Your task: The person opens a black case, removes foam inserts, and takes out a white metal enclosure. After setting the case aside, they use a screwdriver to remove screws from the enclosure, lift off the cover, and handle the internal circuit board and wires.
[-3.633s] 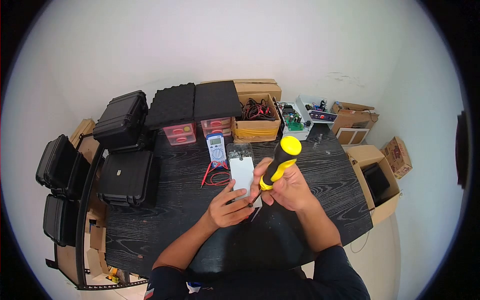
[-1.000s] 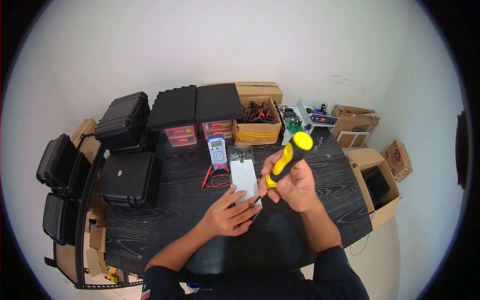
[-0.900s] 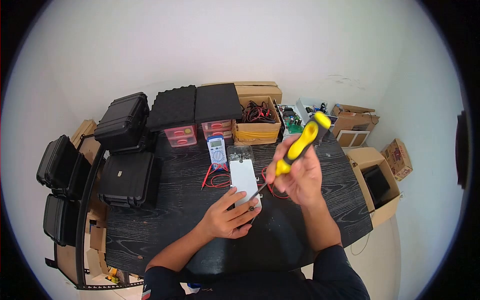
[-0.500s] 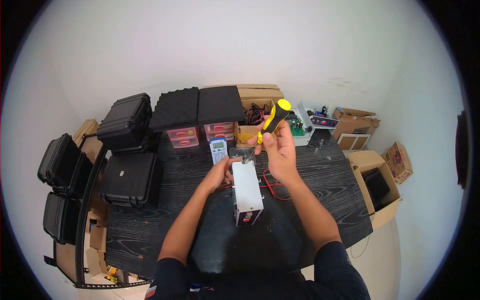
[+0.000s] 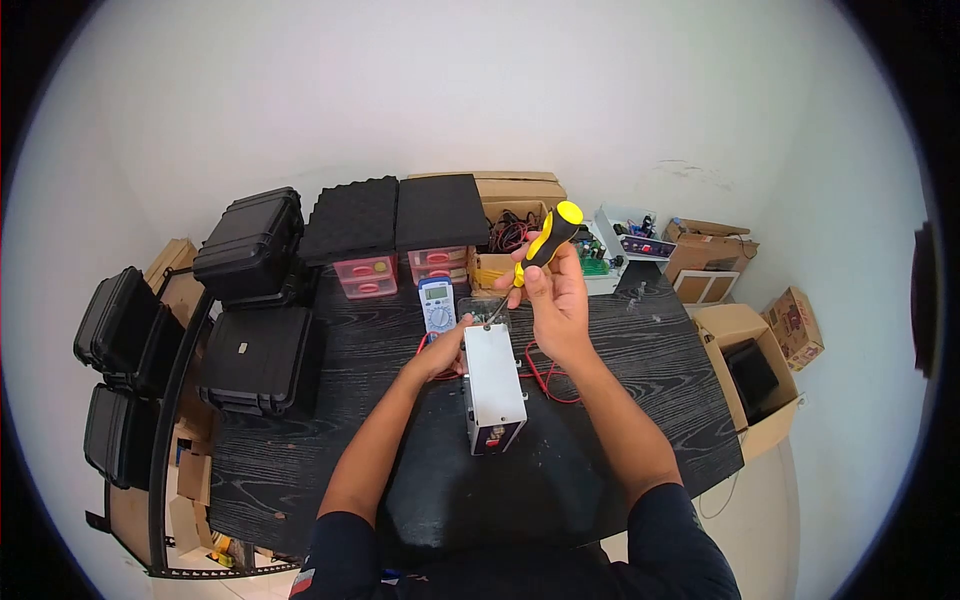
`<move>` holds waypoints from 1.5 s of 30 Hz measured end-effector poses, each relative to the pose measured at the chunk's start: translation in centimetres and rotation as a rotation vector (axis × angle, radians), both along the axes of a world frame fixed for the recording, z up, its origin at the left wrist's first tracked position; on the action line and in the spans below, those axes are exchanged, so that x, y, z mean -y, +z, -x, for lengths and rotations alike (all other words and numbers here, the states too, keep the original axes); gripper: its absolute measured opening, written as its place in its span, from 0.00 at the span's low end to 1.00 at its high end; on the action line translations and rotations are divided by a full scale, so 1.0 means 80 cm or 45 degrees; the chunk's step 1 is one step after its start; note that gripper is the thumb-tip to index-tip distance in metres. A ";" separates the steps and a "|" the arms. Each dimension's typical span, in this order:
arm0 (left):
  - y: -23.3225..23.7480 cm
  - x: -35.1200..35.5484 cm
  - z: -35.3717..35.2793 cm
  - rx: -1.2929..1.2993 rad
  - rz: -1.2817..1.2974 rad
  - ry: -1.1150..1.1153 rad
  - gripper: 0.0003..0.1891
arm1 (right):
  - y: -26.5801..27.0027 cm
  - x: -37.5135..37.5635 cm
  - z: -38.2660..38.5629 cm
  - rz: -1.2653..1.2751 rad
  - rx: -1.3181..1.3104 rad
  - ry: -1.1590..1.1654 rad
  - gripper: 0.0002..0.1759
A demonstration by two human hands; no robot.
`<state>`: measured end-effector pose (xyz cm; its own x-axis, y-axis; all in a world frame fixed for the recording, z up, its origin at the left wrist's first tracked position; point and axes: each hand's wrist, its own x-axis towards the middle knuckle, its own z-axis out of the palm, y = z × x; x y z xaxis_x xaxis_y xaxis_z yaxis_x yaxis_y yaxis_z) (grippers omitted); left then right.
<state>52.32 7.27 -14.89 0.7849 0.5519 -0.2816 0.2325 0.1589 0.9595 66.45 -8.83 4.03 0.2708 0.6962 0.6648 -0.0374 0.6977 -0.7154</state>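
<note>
One right hand [image 5: 562, 312] grips a screwdriver [image 5: 547, 245]; the left hand [image 5: 440, 356] curls by a white box [image 5: 495, 375], hold unclear. Near the table's [image 5: 290, 470] middle, the box looks hard, best held by its long sides.

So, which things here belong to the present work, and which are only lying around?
In use:
screwdriver, in the right hand
white-topped box, left hand at its side

Apparently lying about:
multimeter
black cases
cardboard box of cables
green circuit board
</note>
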 end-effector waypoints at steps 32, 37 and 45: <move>0.150 0.125 0.048 0.522 -1.349 0.410 0.11 | 0.011 -0.032 -0.012 0.250 -0.278 0.383 0.25; 0.163 0.131 0.052 0.437 -1.334 0.385 0.12 | 0.011 -0.027 -0.006 0.307 -0.035 0.259 0.21; 0.165 0.130 0.052 0.441 -1.408 0.389 0.12 | 0.011 -0.029 0.002 0.177 -0.129 0.270 0.18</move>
